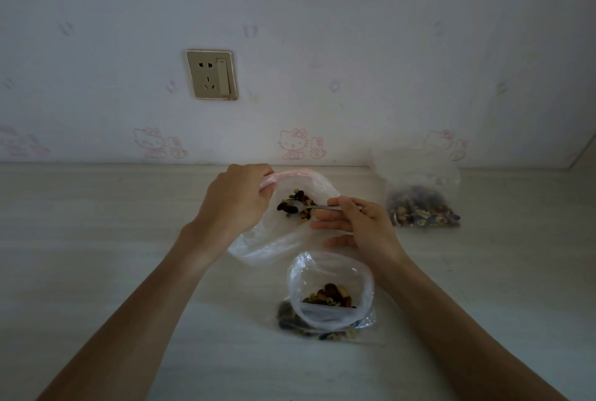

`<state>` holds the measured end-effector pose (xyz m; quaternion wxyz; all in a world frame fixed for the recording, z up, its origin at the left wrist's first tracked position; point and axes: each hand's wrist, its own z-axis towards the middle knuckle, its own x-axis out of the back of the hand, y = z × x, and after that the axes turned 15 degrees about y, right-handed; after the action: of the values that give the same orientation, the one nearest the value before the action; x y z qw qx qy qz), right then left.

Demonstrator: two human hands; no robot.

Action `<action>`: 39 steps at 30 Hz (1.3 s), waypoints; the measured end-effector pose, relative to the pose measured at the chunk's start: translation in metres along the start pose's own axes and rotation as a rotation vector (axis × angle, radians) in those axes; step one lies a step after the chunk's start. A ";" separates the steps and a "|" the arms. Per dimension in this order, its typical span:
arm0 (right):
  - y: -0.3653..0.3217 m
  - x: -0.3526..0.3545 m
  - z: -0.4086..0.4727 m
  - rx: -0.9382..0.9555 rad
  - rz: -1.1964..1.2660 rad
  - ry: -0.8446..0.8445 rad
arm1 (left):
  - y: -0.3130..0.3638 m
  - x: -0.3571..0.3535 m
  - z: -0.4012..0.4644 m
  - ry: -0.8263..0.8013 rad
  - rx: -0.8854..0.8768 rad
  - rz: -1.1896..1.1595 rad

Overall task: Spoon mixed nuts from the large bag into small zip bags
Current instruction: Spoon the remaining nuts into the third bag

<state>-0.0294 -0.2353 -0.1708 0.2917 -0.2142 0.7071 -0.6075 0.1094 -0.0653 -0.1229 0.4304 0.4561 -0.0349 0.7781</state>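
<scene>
Between the two hands, the large bag (280, 239) lies open on the pale worktop (96, 239). Fingers of the left hand (235, 204) are curled round its pink-edged rim, holding the mouth up. Fingers of the right hand (358, 226) pinch the handle of a metal spoon (325, 207), whose bowl sits among the mixed nuts (296, 205) inside. Just below the right fingers stands an open small zip bag (332, 291), partly filled. Well to their right, another filled bag (422, 204) leans near the wall.

Large bag (258, 239) behind open zip bag (332, 271), filled bag (422, 204) far right.
</scene>
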 end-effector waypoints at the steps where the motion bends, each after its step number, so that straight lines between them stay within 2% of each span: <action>1: 0.000 0.002 -0.001 -0.012 0.011 0.000 | 0.000 -0.001 0.000 0.010 -0.013 0.002; 13: -0.026 0.030 -0.015 -0.041 0.073 0.009 | -0.003 0.007 -0.002 0.099 -0.042 -0.019; 22: -0.052 0.069 -0.053 0.036 0.111 -0.046 | 0.024 0.042 -0.041 0.298 -0.169 -0.109; 24: -0.054 0.079 -0.064 0.037 0.093 -0.059 | 0.029 0.044 -0.052 0.238 -0.112 -0.141; 29: -0.050 0.095 -0.091 0.055 -0.010 -0.084 | 0.036 0.027 -0.084 -0.102 0.073 -0.201; 31: -0.047 0.097 -0.099 0.089 -0.072 -0.115 | 0.036 0.019 -0.095 -0.162 0.121 -0.225; 34: -0.044 0.098 -0.108 0.261 -0.285 -0.136 | 0.037 0.014 -0.103 -0.156 0.150 -0.317; 35: -0.044 0.099 -0.111 0.381 -0.414 -0.137 | 0.037 0.015 -0.104 -0.145 0.148 -0.340; 38: -0.051 0.105 -0.123 0.901 -0.893 -0.170 | 0.037 0.019 -0.108 -0.109 0.153 -0.414; 39: -0.052 0.107 -0.126 1.012 -0.996 -0.207 | 0.036 0.020 -0.109 -0.097 0.158 -0.440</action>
<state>-0.1952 -0.2220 -0.1244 0.1089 -0.4063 0.1258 -0.8985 0.0056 -0.0259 -0.1594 0.5504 0.5217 0.1057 0.6432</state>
